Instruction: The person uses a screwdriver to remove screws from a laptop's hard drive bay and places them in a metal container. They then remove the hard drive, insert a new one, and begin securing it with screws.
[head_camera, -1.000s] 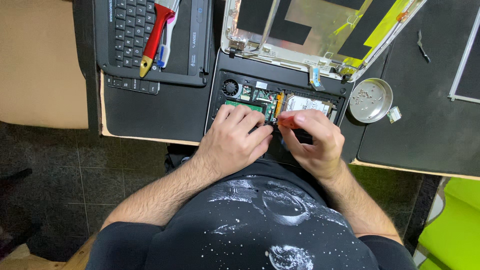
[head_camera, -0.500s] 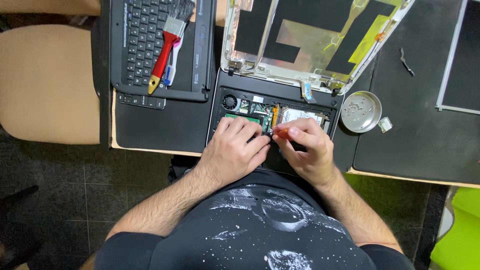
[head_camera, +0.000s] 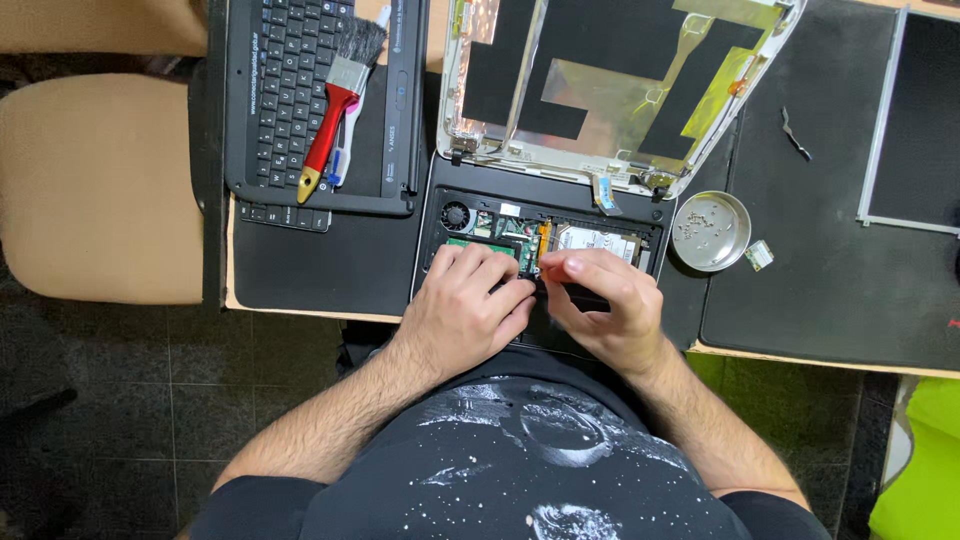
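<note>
At the front edge of the desk, my left hand (head_camera: 462, 312) lies flat, fingers together, on the opened laptop base (head_camera: 540, 250), while my right hand (head_camera: 605, 305) pinches a small dark part over it. Keyboard (head_camera: 300, 100) and screen lid (head_camera: 610, 85) are already off, screws sit in 1 round metal dish (head_camera: 735, 255); the hard drive (head_camera: 598, 242) and green board (head_camera: 480, 243) remain mounted.
</note>
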